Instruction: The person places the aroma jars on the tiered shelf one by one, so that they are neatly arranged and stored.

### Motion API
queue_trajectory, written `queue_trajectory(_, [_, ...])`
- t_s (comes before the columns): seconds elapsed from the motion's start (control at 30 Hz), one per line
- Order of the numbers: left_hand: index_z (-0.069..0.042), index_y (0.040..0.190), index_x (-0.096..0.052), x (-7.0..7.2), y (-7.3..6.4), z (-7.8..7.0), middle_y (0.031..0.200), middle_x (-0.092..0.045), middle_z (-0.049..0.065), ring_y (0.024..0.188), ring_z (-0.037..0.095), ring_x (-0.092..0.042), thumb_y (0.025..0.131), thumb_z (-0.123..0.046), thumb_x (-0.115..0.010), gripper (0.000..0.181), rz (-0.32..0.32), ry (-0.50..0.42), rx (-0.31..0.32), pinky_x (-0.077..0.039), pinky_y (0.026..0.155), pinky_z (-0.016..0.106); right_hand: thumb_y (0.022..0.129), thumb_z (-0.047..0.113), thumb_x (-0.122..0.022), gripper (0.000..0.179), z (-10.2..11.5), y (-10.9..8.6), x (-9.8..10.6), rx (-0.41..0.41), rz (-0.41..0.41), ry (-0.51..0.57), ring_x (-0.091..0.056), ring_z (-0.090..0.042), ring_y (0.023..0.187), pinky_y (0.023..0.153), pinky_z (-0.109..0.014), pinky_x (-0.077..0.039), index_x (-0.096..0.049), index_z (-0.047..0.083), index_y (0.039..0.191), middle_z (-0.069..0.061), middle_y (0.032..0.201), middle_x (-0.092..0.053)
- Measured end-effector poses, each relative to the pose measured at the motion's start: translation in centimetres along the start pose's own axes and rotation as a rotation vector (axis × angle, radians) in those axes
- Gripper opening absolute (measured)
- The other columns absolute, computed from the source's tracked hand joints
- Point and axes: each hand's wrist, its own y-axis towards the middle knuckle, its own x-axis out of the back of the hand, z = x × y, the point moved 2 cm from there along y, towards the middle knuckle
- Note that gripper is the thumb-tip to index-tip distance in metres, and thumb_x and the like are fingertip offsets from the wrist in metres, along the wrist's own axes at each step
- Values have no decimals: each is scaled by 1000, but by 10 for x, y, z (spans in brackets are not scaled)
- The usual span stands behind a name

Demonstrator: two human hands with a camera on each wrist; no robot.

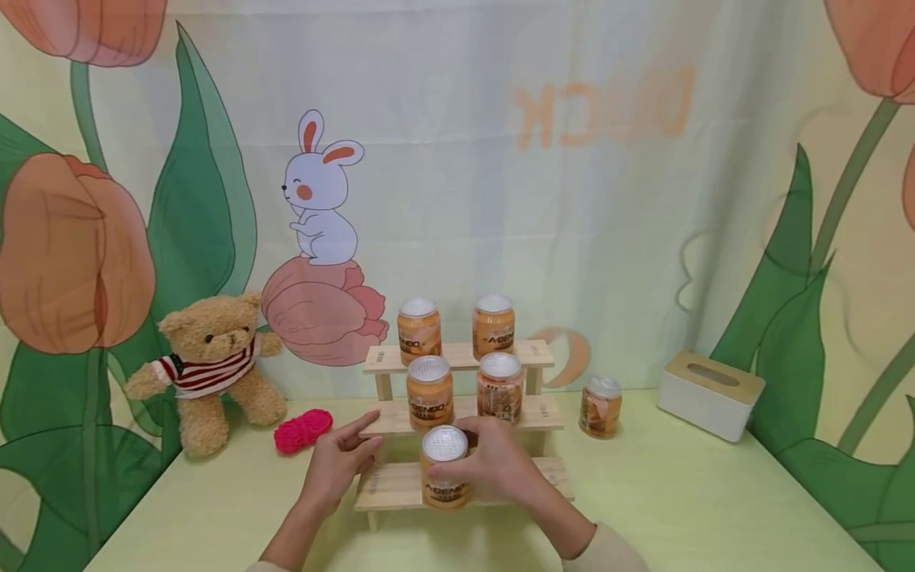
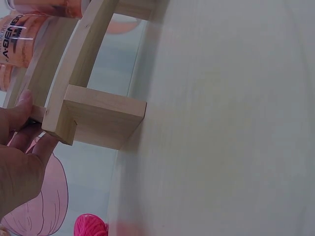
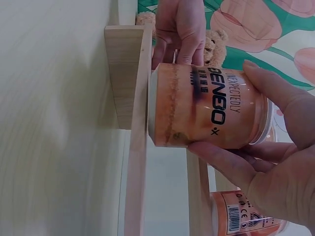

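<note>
My right hand [image 1: 493, 461] grips an orange can [image 1: 445, 477] with a silver lid, thumb on one side and fingers on the other. The can is upright at the lowest step of a three-tier wooden rack [image 1: 389, 486]; in the right wrist view its base meets or nearly meets the board. At the rack's left end is my left hand [image 1: 339, 461], its fingers extended and touching the board ends, as the left wrist view also shows. Two similar cans stand on the middle step, one of them a can [image 1: 430, 397] on the left. Two more, including a can [image 1: 493, 327], stand on top.
Another orange can [image 1: 600, 409] stands on the table [image 1: 679, 508] right of the rack. Farther right is a white tissue box [image 1: 708, 401] with a wooden lid. Pink yarn [image 1: 303, 431] and a teddy bear [image 1: 214, 365] are on the left. A printed curtain [image 1: 457, 159] hangs behind.
</note>
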Motion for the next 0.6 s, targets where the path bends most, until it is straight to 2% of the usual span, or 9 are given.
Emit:
queue_trajectory(0.37, [-6,136,-63,1,0,-2,95,-74,10,73,15,-59,91,-1,-72,47,-5,10,-8,-51,62,23,66,35,-95,56,-3,8,-8,-10,-27,-56,-64,-10,76,65,-30,-53,-72,3,106,0,90,-71])
queue_trajectory(0.6, [-6,136,-63,0,-1,0,96,-74,11,74,15,-60,90,-2,-73,47,-9,16,2,-52,62,23,65,33,-96,57,-5,6,-12,-8,-63,-33,-64,-12,79,68,-30,-53,-70,0,105,-4,91,-72])
